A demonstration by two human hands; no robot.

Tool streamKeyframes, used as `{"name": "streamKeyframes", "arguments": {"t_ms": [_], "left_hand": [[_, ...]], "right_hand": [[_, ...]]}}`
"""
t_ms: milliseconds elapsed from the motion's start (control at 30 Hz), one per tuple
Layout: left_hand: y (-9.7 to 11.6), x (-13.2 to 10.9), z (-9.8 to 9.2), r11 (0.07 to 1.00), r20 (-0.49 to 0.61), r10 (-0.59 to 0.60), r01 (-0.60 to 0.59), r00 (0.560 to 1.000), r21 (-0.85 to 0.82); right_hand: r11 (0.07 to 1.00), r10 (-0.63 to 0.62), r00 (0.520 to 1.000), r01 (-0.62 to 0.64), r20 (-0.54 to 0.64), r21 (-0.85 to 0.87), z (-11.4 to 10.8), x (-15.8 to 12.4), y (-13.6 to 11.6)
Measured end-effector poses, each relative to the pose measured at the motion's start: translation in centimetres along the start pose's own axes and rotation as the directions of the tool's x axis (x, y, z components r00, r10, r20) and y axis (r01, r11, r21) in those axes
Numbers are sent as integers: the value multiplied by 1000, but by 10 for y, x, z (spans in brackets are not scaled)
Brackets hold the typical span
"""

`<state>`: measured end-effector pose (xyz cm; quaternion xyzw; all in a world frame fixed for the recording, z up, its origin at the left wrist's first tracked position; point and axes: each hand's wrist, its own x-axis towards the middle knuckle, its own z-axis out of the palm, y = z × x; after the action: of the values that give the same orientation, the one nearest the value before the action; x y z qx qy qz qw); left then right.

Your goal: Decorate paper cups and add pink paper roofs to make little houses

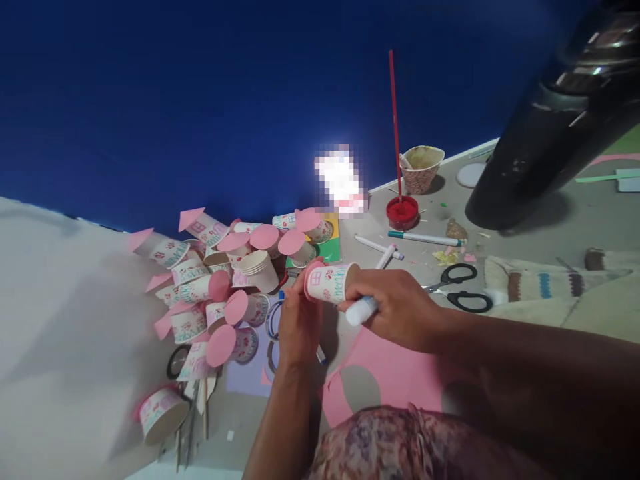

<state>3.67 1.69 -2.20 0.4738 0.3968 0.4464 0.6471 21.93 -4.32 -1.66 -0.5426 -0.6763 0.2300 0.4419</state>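
My left hand (300, 327) is closed around a decorated paper cup (330, 283), tipped on its side. The cup carries a pink drawn window, red marks and green lettering, with pink paper at its left end. My right hand (405, 307) grips a thick white tube (361, 311) that looks like a glue stick. Its fingertips are against the cup's right end. A small blue tip (281, 295) shows beside my left fingers; what it belongs to is hidden. Left of my hands stand and lie several decorated cups (190, 290) with pink paper tops, around a stack of plain cups (257, 270).
Black-handled scissors (470, 303) and markers (425, 238) lie to the right. Behind are a red paint pot (403, 213) with a tall stick, a paper cup (423, 167), a glowing phone-like screen (343, 180) and a dark bottle (525, 147). Pink cut paper (385, 373) lies below my hands.
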Motion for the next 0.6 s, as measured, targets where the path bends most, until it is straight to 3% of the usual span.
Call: {"name": "streamKeyframes", "arguments": {"t_ms": [133, 267, 367, 600], "left_hand": [[4, 1, 1, 999, -45, 23, -22, 999, 30], [6, -2, 2, 996, -10, 49, -48, 999, 71], [4, -2, 1, 992, 22, 94, -95, 995, 79], [-7, -1, -7, 972, 45, 180, -185, 983, 143]], "right_hand": [[928, 215, 977, -207, 8, 309, -9, 10, -7], [819, 317, 946, -310, 70, 482, -14, 13, -11], [783, 348, 932, -346, 97, 517, -14, 12, -10], [796, 353, 927, -368, 125, 481, -14, 11, -9]]}}
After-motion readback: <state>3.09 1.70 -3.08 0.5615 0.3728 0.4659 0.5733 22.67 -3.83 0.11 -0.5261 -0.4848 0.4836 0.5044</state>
